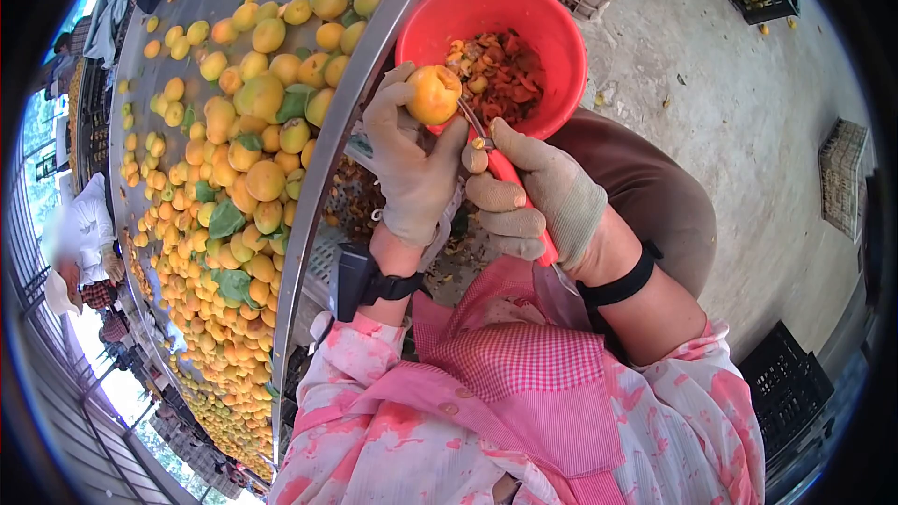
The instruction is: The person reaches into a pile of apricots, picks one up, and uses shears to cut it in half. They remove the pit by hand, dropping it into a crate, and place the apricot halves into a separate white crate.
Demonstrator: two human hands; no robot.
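Your gloved left hand [407, 168] is partly closed, its fingertips and thumb steadying an apricot [434, 94] at the near-left rim of the red bucket [561, 51], seemingly so bits fall among the scraps [510, 84]. Your gloved right hand [552, 192] wraps tightly round the red-handled tool [506, 171], keeping its metal tip beside the fruit. Loose apricots [266, 180] cover much of the tabletop [323, 173] alongside.

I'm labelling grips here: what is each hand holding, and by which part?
The left hand holds a yellow-orange fruit by its rounded side; the right hand grips a metal-tipped tool by its red handle.
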